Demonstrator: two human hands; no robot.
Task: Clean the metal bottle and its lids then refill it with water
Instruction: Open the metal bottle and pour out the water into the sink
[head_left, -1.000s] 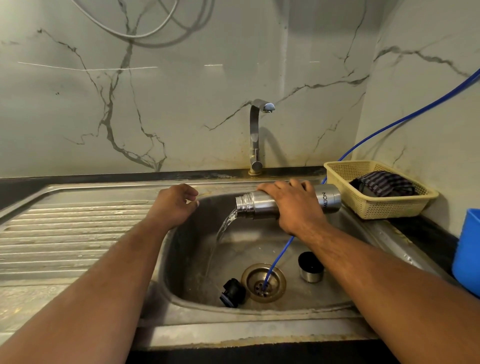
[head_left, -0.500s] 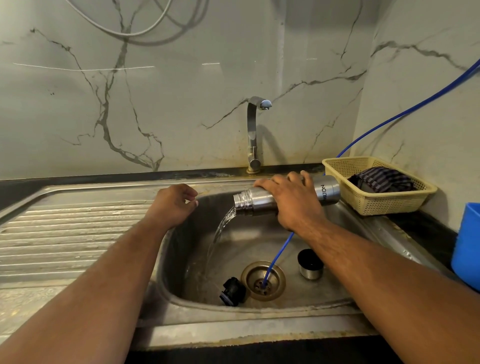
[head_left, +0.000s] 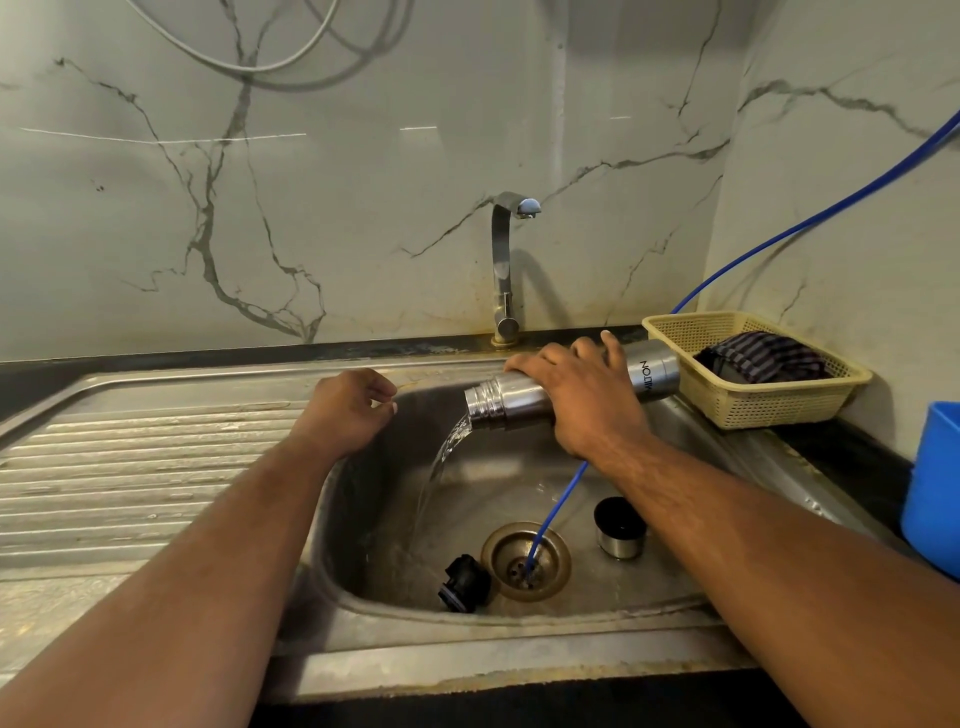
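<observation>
My right hand (head_left: 584, 397) grips the metal bottle (head_left: 506, 401) around its middle and holds it nearly level over the sink basin (head_left: 374, 519), mouth to the left and tipped a little down. Water streams from the mouth into the basin. On the basin floor a black inner lid (head_left: 464, 583) lies on its side left of the drain (head_left: 525, 561), and the steel cup lid (head_left: 620, 527) stands right of the drain. My left hand (head_left: 349, 410) rests on the sink's rear left rim, fingers loosely curled, holding nothing.
A steel tap (head_left: 506, 270) rises behind the basin with no water running from it. A thin blue hose (head_left: 558, 506) drops into the drain. A yellow basket (head_left: 748, 400) with a striped cloth sits at the right, a blue container (head_left: 932, 488) nearer me. The ribbed drainboard (head_left: 130, 467) spreads to the left.
The bottle's mouth has tipped slightly lower while its base rose, and the stream keeps pouring. My left hand stays on the rim.
</observation>
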